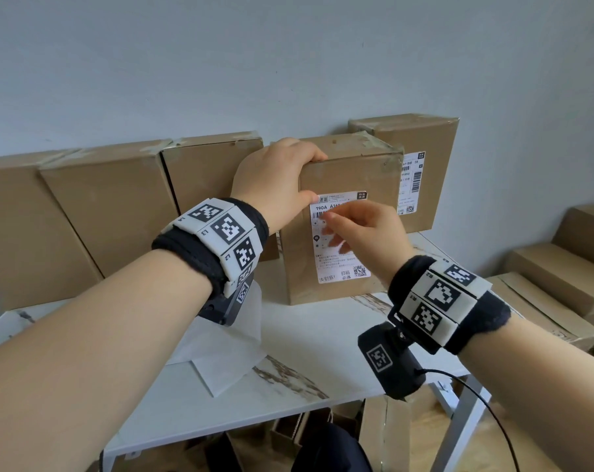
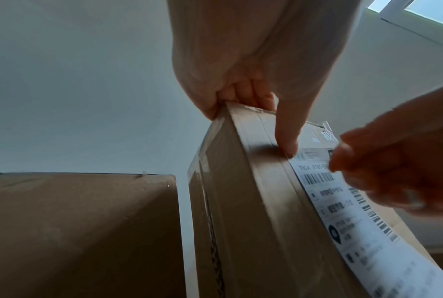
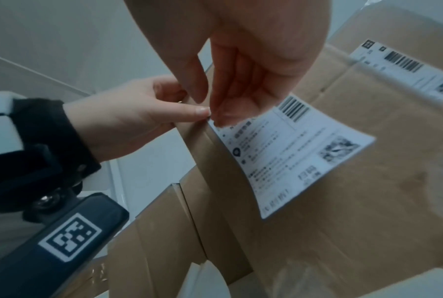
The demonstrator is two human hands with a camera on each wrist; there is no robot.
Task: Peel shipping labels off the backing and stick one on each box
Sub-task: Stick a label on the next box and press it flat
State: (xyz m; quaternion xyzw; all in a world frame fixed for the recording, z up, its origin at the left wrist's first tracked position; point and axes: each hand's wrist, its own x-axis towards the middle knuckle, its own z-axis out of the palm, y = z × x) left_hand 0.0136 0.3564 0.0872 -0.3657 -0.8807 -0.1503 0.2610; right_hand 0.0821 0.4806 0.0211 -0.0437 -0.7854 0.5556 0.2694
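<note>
Head view shows my left hand gripping the box top, thumb pinning the upright label corner, while my right hand, fingers relaxed, rests nearer its upper half.

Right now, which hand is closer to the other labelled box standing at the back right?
Right. The right hand sits just left of that back box; the left hand grips the front box's far top corner.

Person wearing: black fabric wristbands on bare forearms, each carrying white blocks showing black square-coded markers; a black camera unit hanging under each wrist, bearing a white marker, a thin black cable trailing from the right one
</note>
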